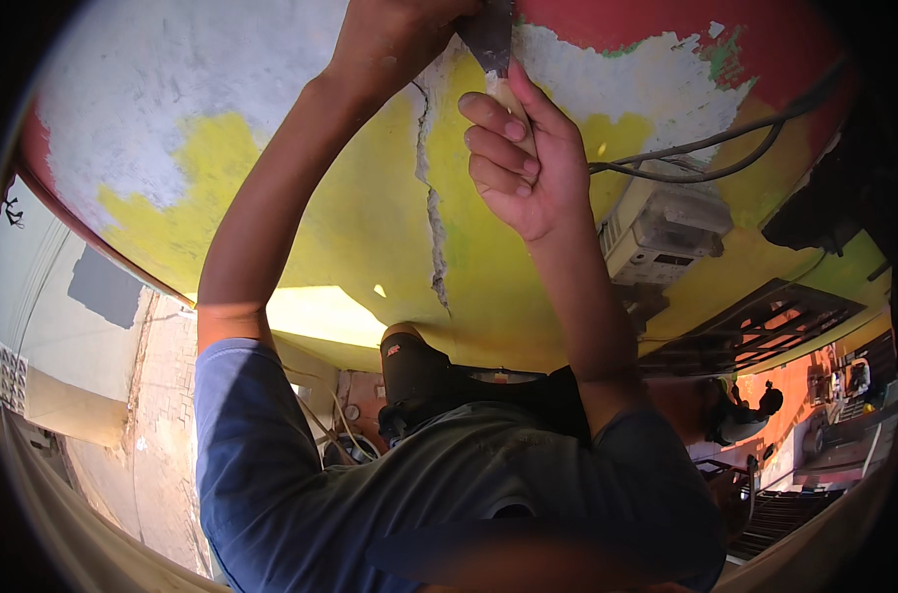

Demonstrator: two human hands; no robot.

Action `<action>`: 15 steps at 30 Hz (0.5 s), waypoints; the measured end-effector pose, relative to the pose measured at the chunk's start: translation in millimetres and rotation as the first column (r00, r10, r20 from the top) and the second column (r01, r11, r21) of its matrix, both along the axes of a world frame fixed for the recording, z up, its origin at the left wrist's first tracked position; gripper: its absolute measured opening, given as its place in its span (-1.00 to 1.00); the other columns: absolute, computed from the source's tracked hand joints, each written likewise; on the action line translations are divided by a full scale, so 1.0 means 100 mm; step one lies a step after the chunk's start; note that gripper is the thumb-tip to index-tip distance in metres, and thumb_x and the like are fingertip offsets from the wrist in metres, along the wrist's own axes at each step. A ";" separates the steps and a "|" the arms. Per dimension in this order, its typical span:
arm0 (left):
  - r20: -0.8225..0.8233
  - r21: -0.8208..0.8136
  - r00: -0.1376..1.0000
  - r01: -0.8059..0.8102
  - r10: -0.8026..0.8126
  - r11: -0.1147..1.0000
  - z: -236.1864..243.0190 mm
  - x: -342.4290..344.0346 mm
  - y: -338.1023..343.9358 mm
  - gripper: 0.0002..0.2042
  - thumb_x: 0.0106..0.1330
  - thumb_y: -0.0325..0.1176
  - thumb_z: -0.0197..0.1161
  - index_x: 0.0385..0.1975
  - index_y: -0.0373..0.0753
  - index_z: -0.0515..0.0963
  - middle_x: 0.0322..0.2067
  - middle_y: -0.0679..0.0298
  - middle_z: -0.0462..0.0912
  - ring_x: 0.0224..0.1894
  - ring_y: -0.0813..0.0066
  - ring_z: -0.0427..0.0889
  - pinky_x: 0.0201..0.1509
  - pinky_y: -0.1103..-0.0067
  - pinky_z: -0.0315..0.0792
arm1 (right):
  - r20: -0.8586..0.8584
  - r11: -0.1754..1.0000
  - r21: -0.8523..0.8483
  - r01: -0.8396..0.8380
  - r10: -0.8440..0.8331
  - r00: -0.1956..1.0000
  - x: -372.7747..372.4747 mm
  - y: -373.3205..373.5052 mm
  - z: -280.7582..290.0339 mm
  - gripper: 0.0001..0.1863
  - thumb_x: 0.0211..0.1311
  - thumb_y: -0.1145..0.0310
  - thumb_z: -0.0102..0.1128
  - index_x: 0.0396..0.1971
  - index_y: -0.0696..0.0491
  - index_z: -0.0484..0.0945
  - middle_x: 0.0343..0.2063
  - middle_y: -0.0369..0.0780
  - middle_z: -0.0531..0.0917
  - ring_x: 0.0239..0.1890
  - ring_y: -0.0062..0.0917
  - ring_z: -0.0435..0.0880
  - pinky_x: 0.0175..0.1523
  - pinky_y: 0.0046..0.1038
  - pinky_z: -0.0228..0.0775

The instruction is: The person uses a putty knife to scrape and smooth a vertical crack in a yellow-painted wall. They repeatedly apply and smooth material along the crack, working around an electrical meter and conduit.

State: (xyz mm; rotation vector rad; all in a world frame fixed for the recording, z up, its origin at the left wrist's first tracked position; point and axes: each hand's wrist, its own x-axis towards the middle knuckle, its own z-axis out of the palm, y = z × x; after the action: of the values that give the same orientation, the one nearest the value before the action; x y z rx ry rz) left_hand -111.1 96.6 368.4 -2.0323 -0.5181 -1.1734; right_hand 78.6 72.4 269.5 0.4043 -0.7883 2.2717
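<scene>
Blue shirt fabric (271,474) fills the bottom of the view, and both bare forearms rise from it toward a wall (370,217) painted yellow, with red along the top and broad patches of pale filler. Up there the right hand (528,168) is clenched around the light handle of a putty knife (493,44), fingers (493,128) curled tight, the dark blade pressed flat against the wall at the head of a long crack (432,208). That crack runs down through the yellow paint from the blade to the lower edge of the wall face. Beside the knife, the left hand (390,35) rests against the plaster at the very top of the view; its fingers are cut off by the frame, so I cannot tell whether they grip anything.

Judging by the surface, a good deal of scraping or filling looks done: wide grey-white areas spread to the left and right above. Most of the crack itself looks raw and open, so the length below the blade appears left to treat.

To the right, a grey box (666,232) is fixed to the wall with dark cables (726,148) looping into it.
</scene>
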 end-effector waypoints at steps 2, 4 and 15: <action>-0.010 0.028 0.991 -0.130 0.130 0.991 -0.06 0.00 0.02 -0.85 0.17 -0.61 0.41 -0.33 -0.20 0.66 -0.17 0.41 0.82 -0.09 0.39 0.82 -0.25 0.61 0.72 | 0.062 0.999 -0.023 0.036 -0.035 0.998 0.02 0.00 -0.01 -0.70 0.70 0.08 -0.23 -0.18 -0.13 0.45 -0.50 -0.37 0.33 -0.74 -0.75 0.15 -0.75 -0.69 0.00; -0.181 0.175 0.983 0.007 0.025 0.984 -0.12 0.01 0.04 -0.81 0.14 -0.62 0.42 -0.30 -0.17 0.66 -0.21 0.42 0.82 -0.22 0.40 0.83 -0.31 0.60 0.70 | 0.048 0.999 -0.037 -0.012 0.014 0.999 0.05 0.00 -0.03 -0.67 0.70 0.08 -0.22 -0.26 -0.06 0.41 -0.50 -0.37 0.33 -0.74 -0.75 0.16 -0.75 -0.68 0.00; 0.021 0.055 0.997 -0.077 0.076 0.996 -0.23 -0.04 0.11 -0.78 0.09 -0.59 0.49 -0.30 -0.13 0.69 -0.24 0.39 0.82 -0.23 0.40 0.83 -0.29 0.60 0.71 | 0.131 1.000 -0.025 -0.008 0.012 0.991 0.12 -0.07 0.07 -0.75 0.69 0.10 -0.19 -0.14 -0.17 0.46 -0.51 -0.37 0.34 -0.72 -0.76 0.16 -0.74 -0.70 -0.01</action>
State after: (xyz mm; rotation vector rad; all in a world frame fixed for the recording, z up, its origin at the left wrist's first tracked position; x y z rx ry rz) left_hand -115.1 107.2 345.0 -1.9390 -0.5613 -1.1501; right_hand 90.2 65.7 276.6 0.2504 -0.8243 2.3334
